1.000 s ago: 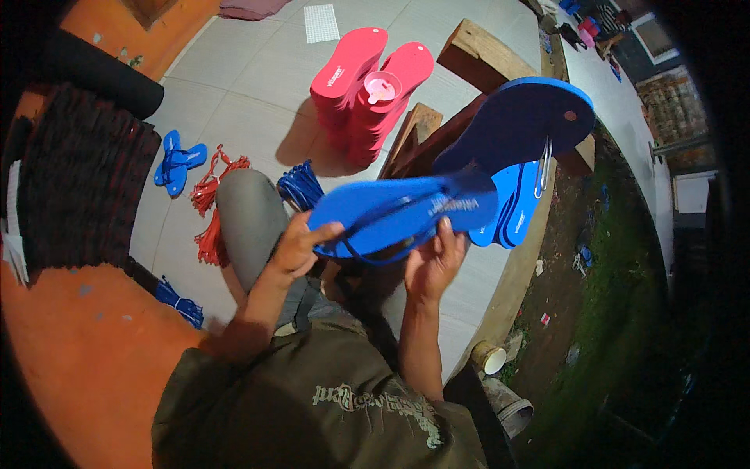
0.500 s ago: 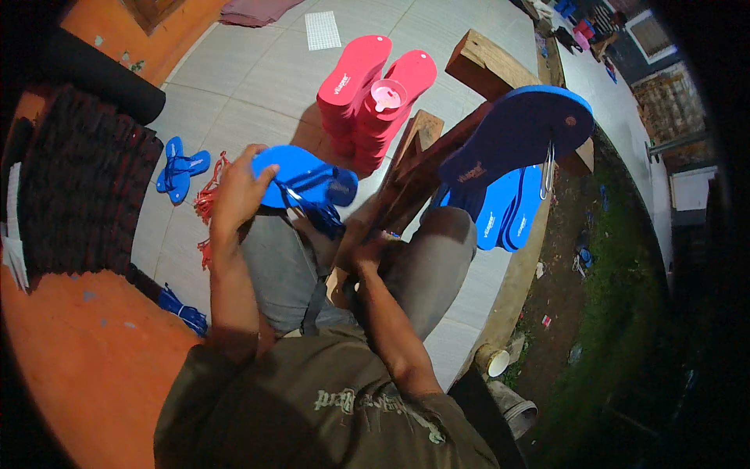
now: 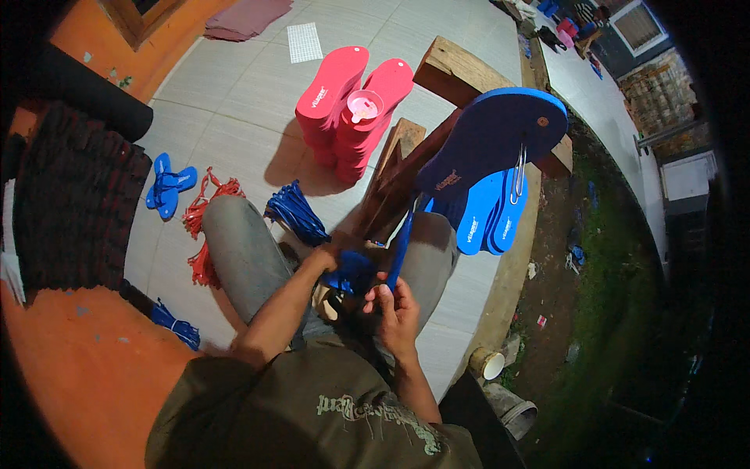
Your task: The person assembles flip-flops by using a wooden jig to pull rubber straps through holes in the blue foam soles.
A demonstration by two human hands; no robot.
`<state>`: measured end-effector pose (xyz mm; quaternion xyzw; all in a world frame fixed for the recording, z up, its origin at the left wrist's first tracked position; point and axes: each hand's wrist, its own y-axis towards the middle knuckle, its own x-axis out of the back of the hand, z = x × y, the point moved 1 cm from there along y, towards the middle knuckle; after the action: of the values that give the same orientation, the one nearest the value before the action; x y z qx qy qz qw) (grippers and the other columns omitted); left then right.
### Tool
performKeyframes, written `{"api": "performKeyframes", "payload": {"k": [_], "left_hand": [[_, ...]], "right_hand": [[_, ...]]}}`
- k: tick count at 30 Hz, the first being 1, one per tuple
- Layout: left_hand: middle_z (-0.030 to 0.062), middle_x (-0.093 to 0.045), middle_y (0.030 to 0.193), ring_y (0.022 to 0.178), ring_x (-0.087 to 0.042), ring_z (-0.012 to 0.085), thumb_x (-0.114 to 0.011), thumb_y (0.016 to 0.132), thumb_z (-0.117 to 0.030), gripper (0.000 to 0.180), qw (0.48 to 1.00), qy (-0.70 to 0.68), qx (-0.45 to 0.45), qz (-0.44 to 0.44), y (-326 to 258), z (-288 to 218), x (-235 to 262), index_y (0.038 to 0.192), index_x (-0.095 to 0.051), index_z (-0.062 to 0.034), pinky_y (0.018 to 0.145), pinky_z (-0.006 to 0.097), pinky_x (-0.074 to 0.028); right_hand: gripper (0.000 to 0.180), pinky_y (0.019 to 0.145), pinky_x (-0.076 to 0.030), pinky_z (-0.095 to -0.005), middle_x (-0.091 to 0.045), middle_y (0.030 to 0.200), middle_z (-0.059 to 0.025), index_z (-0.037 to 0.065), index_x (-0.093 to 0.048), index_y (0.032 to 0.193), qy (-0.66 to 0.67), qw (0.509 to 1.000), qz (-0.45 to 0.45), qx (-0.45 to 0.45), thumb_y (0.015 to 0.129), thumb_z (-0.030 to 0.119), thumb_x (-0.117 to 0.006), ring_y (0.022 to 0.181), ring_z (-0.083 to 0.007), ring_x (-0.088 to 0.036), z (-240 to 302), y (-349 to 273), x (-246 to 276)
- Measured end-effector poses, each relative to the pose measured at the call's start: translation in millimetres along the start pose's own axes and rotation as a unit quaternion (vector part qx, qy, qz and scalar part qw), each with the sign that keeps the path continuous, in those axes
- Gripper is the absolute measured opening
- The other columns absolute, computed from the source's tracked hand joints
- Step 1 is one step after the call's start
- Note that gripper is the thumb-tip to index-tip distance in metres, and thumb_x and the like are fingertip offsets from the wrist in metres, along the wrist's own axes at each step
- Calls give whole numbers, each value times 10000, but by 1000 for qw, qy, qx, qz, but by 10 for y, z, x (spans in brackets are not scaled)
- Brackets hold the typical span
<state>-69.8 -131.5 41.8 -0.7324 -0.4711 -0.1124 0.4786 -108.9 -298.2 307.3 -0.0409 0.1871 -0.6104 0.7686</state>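
Note:
My left hand [image 3: 320,259] is low between my knees, its fingers shaded and partly hidden against a shaded blue piece [image 3: 351,271], whose kind I cannot make out. Beside it, my right hand [image 3: 394,309] pinches the lower end of a narrow blue strip [image 3: 401,250] that rises toward the wooden stand; it may be a strap or a sole seen edge-on. A bundle of blue straps [image 3: 297,213] lies just beyond my left hand. On the stand, a large dark sole with a blue rim [image 3: 492,137] is mounted, with metal wire pieces [image 3: 519,176] hanging from it.
Stacked pink soles [image 3: 332,82] bear a pink cup [image 3: 365,105] ahead. More blue soles [image 3: 500,215] lie beneath the wooden stand [image 3: 461,70]. At left are blue flip-flops [image 3: 169,186], red straps [image 3: 205,211] and a dark stack [image 3: 74,187]. The tiled floor ends at a dirt strip on the right.
My left hand has come down and inward from the raised blue flip-flop, which no longer shows clearly. My right hand has risen from the shadow with the blue strip. The view has shifted slightly.

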Motion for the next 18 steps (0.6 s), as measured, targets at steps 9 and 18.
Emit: {"api": "performKeyframes", "payload": {"k": [9,18], "left_hand": [[81,-620,841,739,-592,128,-507,851,-144,230,710,-686,-138,-86,-1135,-1455,1701,997,-553,27,675,246,-465],[38,-533,653,591,-519,103,-503,870,-171,189,742,-606,-230,-173,-1265,-1991,1960,938,-526,3,546,229,-453]], "right_hand": [[279,444,-443,-231,-584,648,-59,20,-530,1126,-312,938,-50,143,856,82,-500,504,-95,-544,-24,37,27],[300,644,-473,-325,-607,830,-160,31,-542,1093,-352,921,59,156,812,130,-572,740,-267,-610,259,215,114]]}}
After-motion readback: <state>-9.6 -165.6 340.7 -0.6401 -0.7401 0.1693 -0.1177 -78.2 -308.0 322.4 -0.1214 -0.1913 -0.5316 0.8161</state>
